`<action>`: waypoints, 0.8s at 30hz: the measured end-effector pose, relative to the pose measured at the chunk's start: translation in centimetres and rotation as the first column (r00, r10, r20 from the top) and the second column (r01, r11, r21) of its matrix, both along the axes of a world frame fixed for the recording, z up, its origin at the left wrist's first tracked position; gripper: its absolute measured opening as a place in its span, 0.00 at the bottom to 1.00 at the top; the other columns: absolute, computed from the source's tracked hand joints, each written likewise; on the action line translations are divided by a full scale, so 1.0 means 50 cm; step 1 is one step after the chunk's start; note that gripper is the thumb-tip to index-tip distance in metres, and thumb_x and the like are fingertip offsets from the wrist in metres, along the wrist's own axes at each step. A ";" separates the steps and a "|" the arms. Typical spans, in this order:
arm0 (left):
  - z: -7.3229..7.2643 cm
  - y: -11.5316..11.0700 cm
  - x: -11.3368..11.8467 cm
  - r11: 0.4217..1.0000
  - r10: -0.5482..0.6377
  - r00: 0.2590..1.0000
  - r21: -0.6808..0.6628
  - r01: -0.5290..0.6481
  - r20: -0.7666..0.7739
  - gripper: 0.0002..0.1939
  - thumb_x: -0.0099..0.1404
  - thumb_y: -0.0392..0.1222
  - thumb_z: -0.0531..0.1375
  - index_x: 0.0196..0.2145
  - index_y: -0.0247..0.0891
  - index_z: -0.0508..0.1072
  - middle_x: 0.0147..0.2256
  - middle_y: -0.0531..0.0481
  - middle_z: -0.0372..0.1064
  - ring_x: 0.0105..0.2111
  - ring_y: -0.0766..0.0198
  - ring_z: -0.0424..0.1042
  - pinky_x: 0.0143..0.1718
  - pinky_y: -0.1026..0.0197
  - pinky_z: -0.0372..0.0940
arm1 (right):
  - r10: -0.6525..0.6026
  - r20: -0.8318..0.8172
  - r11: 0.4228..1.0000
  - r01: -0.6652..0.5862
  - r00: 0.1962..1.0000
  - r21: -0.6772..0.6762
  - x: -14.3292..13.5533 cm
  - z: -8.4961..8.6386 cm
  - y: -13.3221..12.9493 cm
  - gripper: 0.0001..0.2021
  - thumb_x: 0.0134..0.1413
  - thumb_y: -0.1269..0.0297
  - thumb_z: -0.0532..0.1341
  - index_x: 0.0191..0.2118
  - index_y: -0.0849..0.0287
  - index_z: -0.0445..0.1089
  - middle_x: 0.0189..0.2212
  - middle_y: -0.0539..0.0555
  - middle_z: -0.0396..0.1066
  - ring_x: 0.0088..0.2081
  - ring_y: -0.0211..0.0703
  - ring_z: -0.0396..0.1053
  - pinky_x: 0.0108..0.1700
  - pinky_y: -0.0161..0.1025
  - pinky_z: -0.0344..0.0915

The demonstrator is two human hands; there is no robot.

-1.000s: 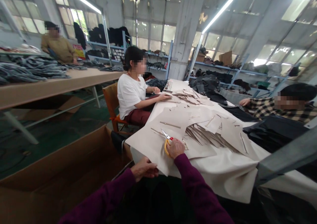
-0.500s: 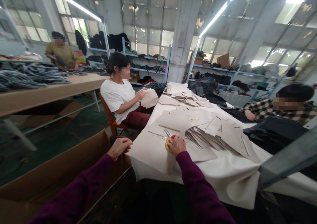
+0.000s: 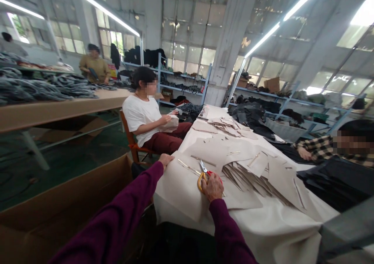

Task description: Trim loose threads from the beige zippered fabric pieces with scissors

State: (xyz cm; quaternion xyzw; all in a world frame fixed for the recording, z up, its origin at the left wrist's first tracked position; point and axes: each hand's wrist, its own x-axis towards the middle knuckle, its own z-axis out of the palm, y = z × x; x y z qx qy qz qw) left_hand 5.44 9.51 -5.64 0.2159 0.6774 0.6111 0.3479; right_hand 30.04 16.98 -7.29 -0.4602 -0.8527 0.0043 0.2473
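- In the head view, the right hand (image 3: 214, 188) is closed round the handles of the scissors (image 3: 203, 169), which lie over the near end of the tabletop (image 3: 215, 111).
- A stack of beige pieces (image 3: 251, 178) fans out just right of the scissors; a second pile (image 3: 228, 127) sits farther back.
- Thin metallic strips (image 3: 203, 160) lie near the blades.
- A cardboard box (image 3: 73, 196) stands low on the left, beneath the purple sleeve (image 3: 117, 213).
- Beyond the left hand (image 3: 166, 161), a co-worker in white (image 3: 140, 116) sits holding a beige piece (image 3: 171, 124).
- Black material (image 3: 336, 178) lies to the right, near a plaid sleeve (image 3: 320, 146).
- A metal post (image 3: 344, 233) cuts across the lower right corner, hiding what lies behind it.
- The left hand is at the edge of the beige sheet (image 3: 181, 182), perhaps touching it; its fingers are poorly shown, so I cannot tell whether they grip.
- Under the tabletop everything is too dark to make out.
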 end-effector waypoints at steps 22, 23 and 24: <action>0.021 -0.188 0.185 0.855 -0.087 0.883 0.490 -0.171 0.460 0.14 0.51 0.30 0.62 0.38 0.28 0.71 0.32 0.43 0.73 0.29 0.62 0.72 0.34 0.63 0.68 | 0.154 -0.226 0.983 -0.173 0.962 -0.066 0.092 0.070 -0.236 0.18 0.53 0.54 0.54 0.46 0.61 0.59 0.38 0.56 0.64 0.40 0.45 0.64 0.41 0.40 0.61; 0.019 -0.190 0.197 0.850 -0.085 0.880 0.495 -0.181 0.467 0.14 0.51 0.30 0.62 0.38 0.28 0.71 0.32 0.43 0.73 0.29 0.62 0.72 0.34 0.63 0.68 | 0.180 -0.177 0.981 -0.190 0.968 -0.042 0.097 0.067 -0.253 0.18 0.54 0.55 0.53 0.46 0.62 0.59 0.39 0.58 0.64 0.42 0.47 0.63 0.43 0.42 0.61; 0.019 -0.191 0.208 0.850 -0.082 0.878 0.493 -0.186 0.472 0.14 0.51 0.30 0.62 0.38 0.27 0.71 0.32 0.42 0.73 0.28 0.62 0.72 0.33 0.63 0.69 | 0.191 -0.128 0.981 -0.195 0.973 -0.018 0.100 0.064 -0.266 0.18 0.55 0.56 0.52 0.46 0.64 0.59 0.40 0.59 0.63 0.43 0.49 0.62 0.44 0.44 0.60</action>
